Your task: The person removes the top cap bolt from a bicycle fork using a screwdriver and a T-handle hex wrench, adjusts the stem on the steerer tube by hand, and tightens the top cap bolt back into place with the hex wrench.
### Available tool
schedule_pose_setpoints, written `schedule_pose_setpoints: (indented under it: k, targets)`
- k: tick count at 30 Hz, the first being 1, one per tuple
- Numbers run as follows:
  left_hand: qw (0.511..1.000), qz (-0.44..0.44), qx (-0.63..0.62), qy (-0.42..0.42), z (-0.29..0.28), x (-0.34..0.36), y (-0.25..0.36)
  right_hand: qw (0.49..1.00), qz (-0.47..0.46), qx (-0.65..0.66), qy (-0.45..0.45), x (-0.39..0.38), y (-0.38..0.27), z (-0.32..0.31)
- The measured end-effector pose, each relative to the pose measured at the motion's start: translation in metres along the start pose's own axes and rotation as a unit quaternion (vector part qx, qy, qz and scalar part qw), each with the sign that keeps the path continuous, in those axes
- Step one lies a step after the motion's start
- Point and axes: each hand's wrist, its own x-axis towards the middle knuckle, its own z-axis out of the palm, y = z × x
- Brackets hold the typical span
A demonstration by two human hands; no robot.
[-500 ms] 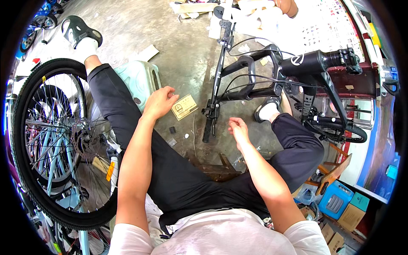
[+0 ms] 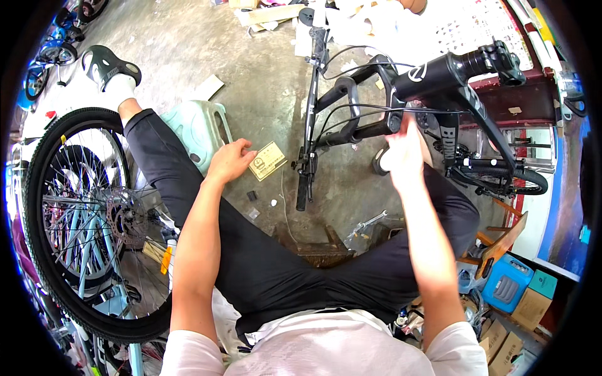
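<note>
My right hand (image 2: 406,156) reaches forward to the black bicycle (image 2: 448,125), close to the lower leg of its fork (image 2: 351,133). Its fingers are smeared by motion and partly lost against the dark parts, so a grip cannot be made out. A handlebar (image 2: 308,125) hangs by its cables to the left of the fork. My left hand (image 2: 231,161) hovers over the floor with loosely bent fingers and nothing in it. Just beyond its fingertips lies a yellow printed card (image 2: 268,161). Behind that hand is a pale green plastic stool (image 2: 195,135).
A spoked wheel with a black tyre (image 2: 37,250) stands at my left. A wrench (image 2: 375,219) and a small black block (image 2: 252,195) lie on the floor. At the lower right are a blue plastic case (image 2: 506,282) and cardboard boxes (image 2: 532,308). Papers cover the far floor.
My right hand has moved forward and right, from above the floor to the bicycle's fork. The left hand has hardly moved. The whole view has shifted slightly.
</note>
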Motion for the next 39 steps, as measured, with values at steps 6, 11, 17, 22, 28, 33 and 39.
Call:
schedule_pose_setpoints:
  k: [6,11,17,22,28,33,39]
  targets:
    - [0.999,-0.014,0.039,-0.008,0.012,0.001,-0.011,0.944,0.101,-0.282,-0.136,0.032,-0.091,0.052]
    - [0.977,-0.017,-0.193,0.085,0.017,-0.011,-0.001,0.955,0.086,-0.24,-0.149,0.034,-0.066,0.081]
    - [0.957,0.158,-0.236,0.06,0.015,0.028,0.186,0.992,0.064,0.004,-0.109,0.039,-0.043,0.053]
    - [0.97,0.137,-0.179,0.087,0.025,0.056,0.199,0.998,0.051,0.029,-0.018,0.024,-0.038,0.091]
    - [0.941,0.234,-0.243,-0.012,0.005,0.046,0.163,0.997,0.053,0.01,-0.055,0.009,-0.039,0.098]
    - [0.896,0.177,-0.404,-0.061,0.024,0.041,0.133,0.996,0.042,-0.015,-0.078,0.014,-0.035,0.089]
    - [0.955,0.124,-0.269,-0.006,0.043,0.038,0.111,0.997,0.015,-0.019,-0.076,0.018,-0.03,0.089]
